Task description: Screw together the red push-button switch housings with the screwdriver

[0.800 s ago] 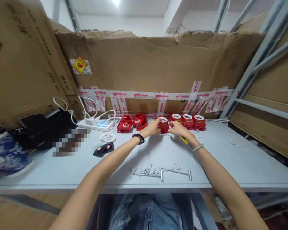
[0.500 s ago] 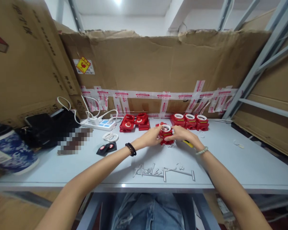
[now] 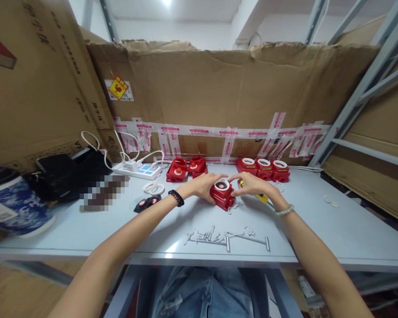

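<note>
Red box-shaped housing (image 3: 224, 201), one, with white ring (image 3: 221, 190) on top: at mid-bench (image 3: 305, 221), between both hands, set before three similar housings (image 3: 264, 175) at the back; whether it rests or is slightly raised, I cannot tell from here. Left hand (image 3: 203, 186): grip part-curled, thumb and fingers spanning the housing's left side. Right hand (image 3: 252, 183): grip folded round a yellow-and-black screwdriver (image 3: 262, 198), shaft pointing back under the wrist, thumb and forefinger apart at the housing's right edge; contact there unclear to me. Handling, my estimate: light, stiff moulded shell, rather slippery where glossy; best held by the flat side walls, clear of the ring and of the loose white wires (image 3: 236, 206) by its lower corner. Markings: yellow diamond sticker (image 3: 118, 88) with red fragile-glass emblem, on the cardboard panel (image 3: 202, 88); "V3" on the left carton (image 3: 49, 106), its other characters unread by me; red print on white tape (image 3: 199, 130), too small.
</note>
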The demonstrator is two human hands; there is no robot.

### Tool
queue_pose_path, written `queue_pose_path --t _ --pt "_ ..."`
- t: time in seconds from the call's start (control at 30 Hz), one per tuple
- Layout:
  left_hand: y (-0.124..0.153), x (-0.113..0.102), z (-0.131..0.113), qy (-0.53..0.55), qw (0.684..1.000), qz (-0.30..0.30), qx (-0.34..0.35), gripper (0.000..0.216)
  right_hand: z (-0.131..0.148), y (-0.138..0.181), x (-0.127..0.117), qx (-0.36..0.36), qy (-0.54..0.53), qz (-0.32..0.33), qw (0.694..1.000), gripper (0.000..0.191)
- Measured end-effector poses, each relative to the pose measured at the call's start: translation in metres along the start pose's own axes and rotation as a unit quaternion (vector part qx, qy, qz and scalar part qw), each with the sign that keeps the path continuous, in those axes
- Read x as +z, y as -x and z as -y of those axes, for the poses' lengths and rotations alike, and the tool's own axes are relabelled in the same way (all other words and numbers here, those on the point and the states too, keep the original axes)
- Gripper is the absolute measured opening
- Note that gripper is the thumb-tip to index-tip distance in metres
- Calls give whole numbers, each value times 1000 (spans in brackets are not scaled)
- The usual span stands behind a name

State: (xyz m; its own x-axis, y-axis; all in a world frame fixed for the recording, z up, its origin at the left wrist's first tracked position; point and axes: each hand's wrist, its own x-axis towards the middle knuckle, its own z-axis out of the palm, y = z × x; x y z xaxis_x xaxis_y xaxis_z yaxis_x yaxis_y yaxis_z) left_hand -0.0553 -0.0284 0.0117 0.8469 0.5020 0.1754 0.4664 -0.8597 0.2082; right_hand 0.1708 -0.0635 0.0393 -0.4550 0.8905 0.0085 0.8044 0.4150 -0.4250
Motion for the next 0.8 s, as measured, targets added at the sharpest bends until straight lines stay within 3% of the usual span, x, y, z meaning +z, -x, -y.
queue_pose_path --t 0.1,0.23,0.37,0.47,0.53,0.6,0.7,0.8 --pt "10 -1 3 -8 999 -37 -28 88 6 -3 -1 -40 -70 -139 987 33" --pt "41 -8 -1 46 992 -111 -43 70 17 -9 6 -35 -199 -376 904 19" --pt "75 -10 -7 131 973 -176 -72 66 29 -12 17 -35 -311 -464 829 14" --pt "89 -8 -10 185 957 -194 -110 65 33 -14 22 -31 -343 -484 805 13" --pt "94 -6 -11 201 949 -208 -122 65 33 -14 22 -18 -323 -488 811 14" --pt "96 -4 -10 201 947 -218 -122 64 31 -12 19 3 -247 -473 846 15" --pt "98 -3 -6 186 947 -231 -121 64 28 -2 10 84 -13 -393 916 18" --pt "101 -3 -1 161 944 -256 -133 66 23 10 -1 174 143 -271 936 21"
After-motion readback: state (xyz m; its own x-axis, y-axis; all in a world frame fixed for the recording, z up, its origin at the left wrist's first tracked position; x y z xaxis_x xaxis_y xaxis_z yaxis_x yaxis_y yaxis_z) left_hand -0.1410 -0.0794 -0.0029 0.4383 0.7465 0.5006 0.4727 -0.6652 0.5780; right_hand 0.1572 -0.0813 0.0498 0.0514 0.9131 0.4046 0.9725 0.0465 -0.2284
